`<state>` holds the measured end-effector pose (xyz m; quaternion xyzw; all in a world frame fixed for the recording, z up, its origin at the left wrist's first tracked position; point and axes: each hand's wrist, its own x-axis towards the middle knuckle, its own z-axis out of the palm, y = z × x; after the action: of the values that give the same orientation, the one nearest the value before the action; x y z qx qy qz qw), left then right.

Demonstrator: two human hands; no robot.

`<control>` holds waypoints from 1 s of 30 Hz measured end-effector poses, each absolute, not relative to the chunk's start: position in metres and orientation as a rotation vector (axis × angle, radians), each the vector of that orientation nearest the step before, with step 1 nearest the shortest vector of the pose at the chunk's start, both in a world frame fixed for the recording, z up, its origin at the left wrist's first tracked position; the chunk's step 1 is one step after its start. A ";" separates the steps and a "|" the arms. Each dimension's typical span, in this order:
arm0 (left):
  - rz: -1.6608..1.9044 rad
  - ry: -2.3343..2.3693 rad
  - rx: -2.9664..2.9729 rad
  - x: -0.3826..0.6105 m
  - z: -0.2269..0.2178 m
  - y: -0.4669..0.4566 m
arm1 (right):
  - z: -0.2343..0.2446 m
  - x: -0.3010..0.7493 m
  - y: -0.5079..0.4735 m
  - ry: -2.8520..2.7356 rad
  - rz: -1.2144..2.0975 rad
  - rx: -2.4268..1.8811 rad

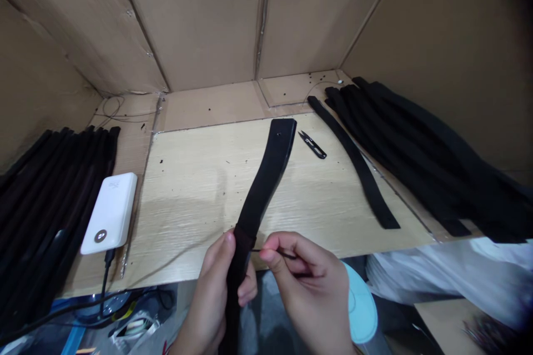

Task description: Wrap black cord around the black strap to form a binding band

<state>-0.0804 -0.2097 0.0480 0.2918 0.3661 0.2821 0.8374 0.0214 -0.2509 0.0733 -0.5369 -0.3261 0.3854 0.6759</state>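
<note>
My left hand [220, 283] is wrapped round a long black fabric strap [264, 177], thumb on its upper face and fingertips curled round its right edge. The strap's far end rises above the table and has a small round mark near its tip. Where I grip, a fold or band crosses it. Beside that edge my right hand [306, 283] pinches a thin dark strand [287, 255] between thumb and forefinger. The strand reaches the strap's side; whether it is thread or cord, I cannot tell. Black thread snips [312, 145] lie beyond, right of the strap's far end.
A single black strap [358, 166] lies at right, beside a pile of black straps [408, 150]. More straps [54, 194] are stacked at left, next to a white power bank [111, 211] with a cable plugged in. Cardboard walls [208, 22] enclose the wooden table [187, 194].
</note>
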 end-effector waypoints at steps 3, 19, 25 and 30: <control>0.618 0.807 0.586 -0.080 0.047 -0.210 | 0.073 0.018 -0.251 -0.751 0.896 -1.163; 0.643 0.621 0.508 -0.081 0.049 -0.214 | 0.076 0.018 -0.246 -0.695 1.015 -1.167; 0.558 0.685 0.619 -0.082 0.045 -0.211 | 0.074 0.027 -0.239 -0.647 1.389 -1.127; 0.362 0.680 0.738 -0.089 0.044 -0.207 | 0.069 0.032 -0.231 -0.521 1.432 -1.195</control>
<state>-0.0890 -0.2070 0.0440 0.3518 0.3239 0.1725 0.8611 0.0316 -0.2313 0.0688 -0.5084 -0.2215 0.6092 0.5669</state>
